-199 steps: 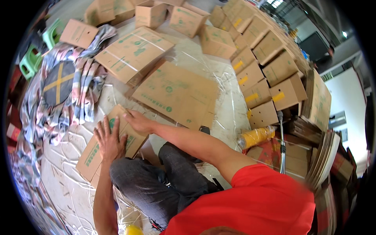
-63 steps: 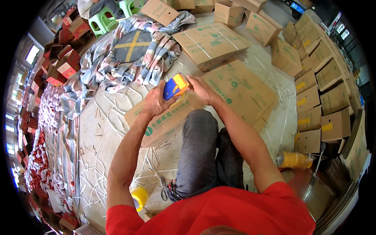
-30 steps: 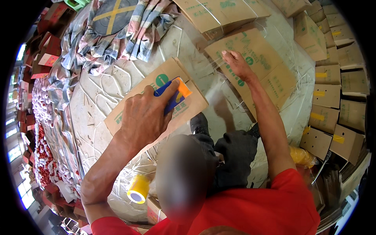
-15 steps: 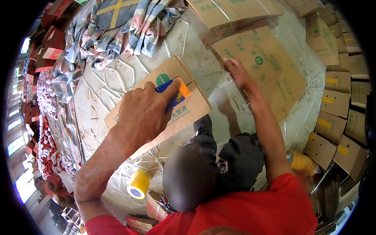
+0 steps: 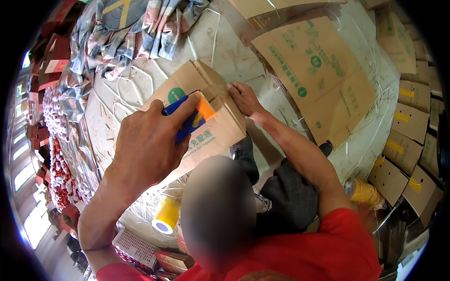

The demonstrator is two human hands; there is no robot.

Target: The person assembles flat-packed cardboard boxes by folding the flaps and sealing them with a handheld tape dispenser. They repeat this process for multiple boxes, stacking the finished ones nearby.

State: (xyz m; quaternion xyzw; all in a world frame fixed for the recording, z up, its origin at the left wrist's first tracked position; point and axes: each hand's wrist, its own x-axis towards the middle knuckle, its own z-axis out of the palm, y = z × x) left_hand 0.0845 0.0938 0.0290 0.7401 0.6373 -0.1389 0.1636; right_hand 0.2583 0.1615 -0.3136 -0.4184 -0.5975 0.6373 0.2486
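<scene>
Drawn in from over the edge of the flattened carton, the right hand is now at the end of the cardboard box, whose end folds look a little more spread than half a second ago. The box lies at a slant in front of the person, toward the left; what carries it underneath is hidden.

Both hands are apart. The left hand is closed from above around a blue and orange tape dispenser, its toothed edge facing the right hand. Held so against the printed face, it probably lets the palm press the box steady while the tool stays ready. The right hand's fingers curl by the end flap, apparently bracing it; whether they pinch anything cannot be told.

Pale, dusty floor shows around the work, littered with white strapping. A yellow tape roll stands near the box, perhaps left within reach as a spare. Beyond lies checked cloth under a dark disc with yellow strips. Stacked boxes line the right side; red cartons and bright windows fill the left.
</scene>
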